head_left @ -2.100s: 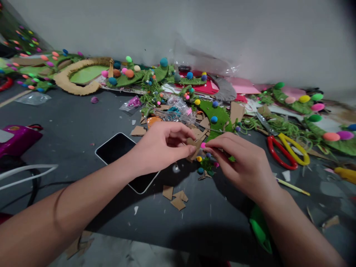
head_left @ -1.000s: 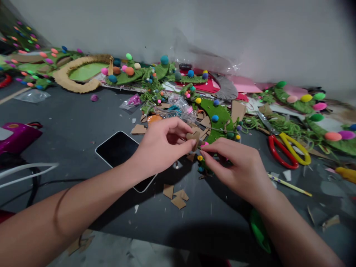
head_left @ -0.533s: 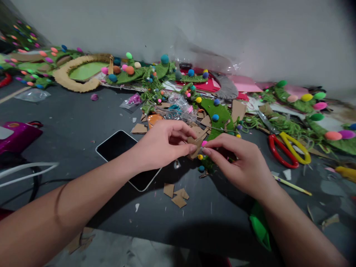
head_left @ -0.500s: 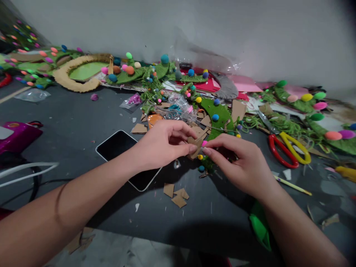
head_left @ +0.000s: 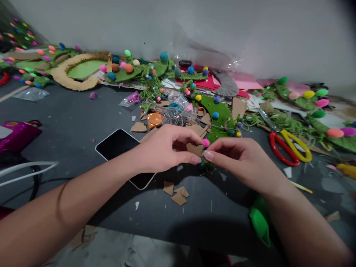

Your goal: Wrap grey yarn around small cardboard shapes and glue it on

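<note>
My left hand (head_left: 172, 146) pinches a small brown cardboard piece (head_left: 194, 149) between thumb and fingers, its top edge notched. My right hand (head_left: 233, 157) is closed at the piece's right edge, thumb against fingertips, with a tiny greyish bit showing there that I cannot make out. Just behind the fingertips shows a pink pom-pom (head_left: 205, 142). A curved green felt piece (head_left: 218, 116) with blue and yellow pom-poms lies beyond my hands. Under my left wrist rests a dark-screened phone (head_left: 118, 144).
Red-and-yellow-handled scissors (head_left: 283, 148) lie at the right, beside green yarn (head_left: 289, 126). Cardboard scraps (head_left: 178, 199) lie in front of my hands. At the left are a purple device (head_left: 19, 135) and a white cable (head_left: 27, 168). A beige wrapped ring (head_left: 63, 79) lies at the back.
Both hands have shifted slightly, the left one rightward. The cardboard piece has turned, so its notched top edge shows, and my fingertips are closer together.
</note>
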{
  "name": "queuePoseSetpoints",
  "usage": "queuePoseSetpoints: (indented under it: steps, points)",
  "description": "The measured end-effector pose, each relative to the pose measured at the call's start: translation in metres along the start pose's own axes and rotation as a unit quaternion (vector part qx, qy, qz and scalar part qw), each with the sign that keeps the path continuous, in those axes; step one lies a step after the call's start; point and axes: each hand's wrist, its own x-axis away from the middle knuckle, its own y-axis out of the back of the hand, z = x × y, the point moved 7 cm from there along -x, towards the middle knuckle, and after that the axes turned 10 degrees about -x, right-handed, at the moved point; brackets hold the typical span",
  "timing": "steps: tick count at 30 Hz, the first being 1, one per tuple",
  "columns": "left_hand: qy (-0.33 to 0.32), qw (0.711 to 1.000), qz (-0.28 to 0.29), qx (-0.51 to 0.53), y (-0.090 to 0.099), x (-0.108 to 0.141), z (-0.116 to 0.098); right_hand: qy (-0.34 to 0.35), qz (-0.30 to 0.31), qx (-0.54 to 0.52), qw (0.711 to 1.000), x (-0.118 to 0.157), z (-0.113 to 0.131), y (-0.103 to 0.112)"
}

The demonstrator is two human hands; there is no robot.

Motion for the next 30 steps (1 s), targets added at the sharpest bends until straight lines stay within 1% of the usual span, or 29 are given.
queuePoseSetpoints:
  steps: [3, 7, 11, 14, 18, 22, 26, 30]
  points:
    - [-0.001, 0.997, 0.027, 0.073, -0.002, -0.001, -0.001, -0.037, 0.027, -0.054, 0.998, 0.000, -0.002, -0.002]
    - [-0.014, 0.986, 0.048, 0.158, -0.004, -0.003, -0.004, -0.054, 0.041, -0.133, 0.989, 0.003, -0.006, -0.003]
    - [-0.024, 0.978, 0.043, 0.202, -0.004, -0.005, -0.006, -0.051, 0.046, -0.181, 0.981, 0.003, -0.009, -0.005]
    - [-0.021, 0.973, 0.038, 0.226, -0.003, -0.005, -0.006, -0.041, 0.045, -0.187, 0.980, 0.002, -0.009, -0.006]
    - [-0.020, 0.965, 0.039, 0.259, -0.003, -0.005, -0.005, -0.020, 0.025, -0.168, 0.985, 0.001, -0.006, -0.005]
    - [-0.005, 0.961, 0.024, 0.274, -0.004, -0.007, 0.001, 0.025, -0.016, -0.108, 0.994, 0.001, 0.000, -0.001]
    - [0.026, 0.956, -0.027, 0.292, -0.001, -0.008, 0.008, 0.092, -0.072, -0.021, 0.993, 0.005, 0.006, -0.001]
    - [0.058, 0.961, -0.088, 0.255, 0.005, -0.005, 0.014, 0.127, -0.112, 0.056, 0.984, 0.009, 0.007, -0.003]
